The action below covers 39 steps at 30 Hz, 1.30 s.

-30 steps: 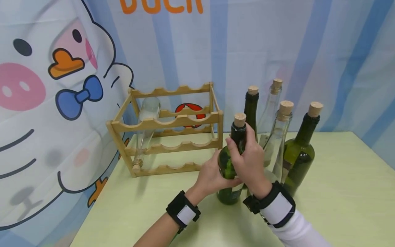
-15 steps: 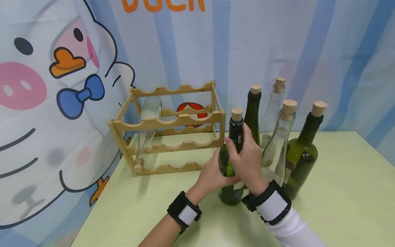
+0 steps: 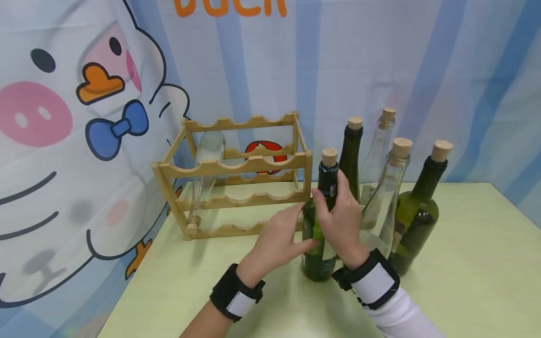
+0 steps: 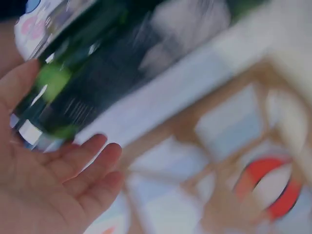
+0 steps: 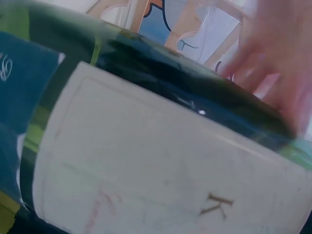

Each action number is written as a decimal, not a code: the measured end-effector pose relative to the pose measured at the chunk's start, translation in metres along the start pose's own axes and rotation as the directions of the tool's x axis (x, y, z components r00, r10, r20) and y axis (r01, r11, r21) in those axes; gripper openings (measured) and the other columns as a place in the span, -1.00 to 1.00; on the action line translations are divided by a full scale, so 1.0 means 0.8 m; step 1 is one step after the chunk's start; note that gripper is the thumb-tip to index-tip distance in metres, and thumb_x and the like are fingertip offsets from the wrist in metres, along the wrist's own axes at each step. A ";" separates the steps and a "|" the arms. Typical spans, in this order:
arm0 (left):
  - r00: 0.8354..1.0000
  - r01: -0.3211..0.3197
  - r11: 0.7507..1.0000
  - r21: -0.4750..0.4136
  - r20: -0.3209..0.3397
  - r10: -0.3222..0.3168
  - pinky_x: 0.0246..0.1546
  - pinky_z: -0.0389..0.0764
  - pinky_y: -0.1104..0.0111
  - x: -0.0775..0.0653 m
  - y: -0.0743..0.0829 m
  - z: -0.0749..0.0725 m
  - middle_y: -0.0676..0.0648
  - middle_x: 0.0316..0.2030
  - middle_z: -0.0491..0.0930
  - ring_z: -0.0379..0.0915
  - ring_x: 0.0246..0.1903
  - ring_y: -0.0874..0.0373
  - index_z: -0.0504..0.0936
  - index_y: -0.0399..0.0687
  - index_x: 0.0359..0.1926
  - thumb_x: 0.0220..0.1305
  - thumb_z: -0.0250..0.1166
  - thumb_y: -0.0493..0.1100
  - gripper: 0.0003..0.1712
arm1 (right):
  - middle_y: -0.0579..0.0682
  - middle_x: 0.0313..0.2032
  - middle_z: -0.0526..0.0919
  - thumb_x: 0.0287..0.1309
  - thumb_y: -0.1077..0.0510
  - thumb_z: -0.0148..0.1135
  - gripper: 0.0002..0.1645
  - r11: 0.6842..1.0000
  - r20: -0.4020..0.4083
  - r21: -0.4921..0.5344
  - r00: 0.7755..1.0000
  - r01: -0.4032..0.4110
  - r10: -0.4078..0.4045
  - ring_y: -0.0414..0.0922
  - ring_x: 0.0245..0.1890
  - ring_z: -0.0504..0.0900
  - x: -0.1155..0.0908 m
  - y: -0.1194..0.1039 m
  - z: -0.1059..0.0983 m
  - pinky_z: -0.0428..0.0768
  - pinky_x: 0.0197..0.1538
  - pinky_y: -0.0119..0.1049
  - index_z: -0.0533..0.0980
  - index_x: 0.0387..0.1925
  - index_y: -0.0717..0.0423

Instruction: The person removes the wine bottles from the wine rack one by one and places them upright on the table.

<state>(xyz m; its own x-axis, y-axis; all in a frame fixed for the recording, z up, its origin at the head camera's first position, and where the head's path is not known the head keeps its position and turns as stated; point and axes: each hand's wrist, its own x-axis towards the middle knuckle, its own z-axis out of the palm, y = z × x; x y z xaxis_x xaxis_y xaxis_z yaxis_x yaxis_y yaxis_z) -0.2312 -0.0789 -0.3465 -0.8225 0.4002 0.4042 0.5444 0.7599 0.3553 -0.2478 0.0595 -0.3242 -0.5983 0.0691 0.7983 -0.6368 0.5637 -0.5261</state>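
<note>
A dark green corked wine bottle [image 3: 318, 266] stands upright on the table. My right hand [image 3: 343, 221] grips its upper part, thumb on the near side and fingers behind, just below the cork [image 3: 329, 157]. To the left of the bottle, my left hand [image 3: 275, 240] has its fingers and thumb spread, fingertips close to the glass. In the left wrist view the left palm [image 4: 44, 190] faces the bottle [image 4: 97, 87] with relaxed fingers. A large pale label [image 5: 161, 146] covers much of the bottle in the right wrist view.
A wooden wine rack [image 3: 243, 203] stands behind left, with a clear corked bottle [image 3: 206, 162] lying in it, cork toward me. Right of my hands stand two clear bottles and two green ones, including a wide green bottle [image 3: 416, 211]. A printed curtain [image 3: 422, 61] hangs behind.
My left hand has loosened from the bottle and drawn left, its fingers straightening. My right hand keeps its grip, and the bottle stands nearly the same. The head view has shifted slightly.
</note>
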 end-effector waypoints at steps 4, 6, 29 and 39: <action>0.933 -0.163 0.959 0.230 -0.282 0.226 0.10 0.34 0.22 -0.006 -0.003 -0.056 -0.10 0.00 0.50 0.36 0.06 0.03 0.46 -0.15 0.03 0.05 0.27 -0.02 -0.48 | 0.32 -0.30 0.55 0.03 0.18 0.21 -0.34 1.000 -0.017 -0.014 1.000 0.010 -0.010 0.13 -0.43 0.58 0.001 0.000 0.000 0.52 -0.45 -0.05 0.23 0.11 0.42; 0.861 -0.193 0.943 0.270 -0.415 0.295 0.12 0.31 0.19 -0.005 -0.011 -0.085 -0.15 -0.03 0.51 0.35 0.06 -0.02 0.51 -0.19 -0.05 0.05 0.25 -0.10 -0.57 | 0.31 -0.30 0.55 0.03 0.17 0.21 -0.35 1.000 -0.021 -0.011 1.000 0.013 -0.013 0.13 -0.42 0.58 0.002 -0.001 0.001 0.52 -0.44 -0.04 0.23 0.11 0.42; 0.805 0.218 0.869 0.445 -0.585 0.098 0.21 -0.04 -0.04 -0.034 -0.224 -0.136 -0.10 -0.10 0.56 0.13 0.20 -0.09 0.56 -0.11 -0.07 0.16 0.08 -0.23 -0.70 | 0.33 -0.21 0.53 0.04 0.18 0.20 -0.36 0.999 -0.058 0.045 0.998 -0.007 0.009 0.16 -0.29 0.56 -0.002 0.002 0.015 0.51 -0.29 0.02 0.23 0.11 0.40; 0.773 0.228 0.908 0.350 -0.633 0.050 0.15 -0.25 -0.24 -0.031 -0.218 -0.138 -0.07 -0.23 0.64 0.25 0.11 -0.03 0.64 -0.02 -0.15 0.08 0.17 -0.35 -0.70 | 0.30 0.04 0.36 0.02 0.27 0.09 -0.63 0.899 -0.271 0.140 0.889 0.415 -0.369 0.18 0.20 0.20 -0.001 -0.065 0.037 0.10 0.26 0.04 0.35 -0.12 0.42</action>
<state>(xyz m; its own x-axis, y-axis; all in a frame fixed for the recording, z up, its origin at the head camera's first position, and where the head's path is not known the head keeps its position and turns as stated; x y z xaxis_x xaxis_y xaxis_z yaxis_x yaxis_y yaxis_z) -0.2872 -0.2778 -0.3258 -0.5038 0.0229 0.8635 0.2488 0.9611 0.1197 -0.2288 0.0061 -0.3060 -0.1656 0.0767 0.9832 -0.8890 0.4199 -0.1825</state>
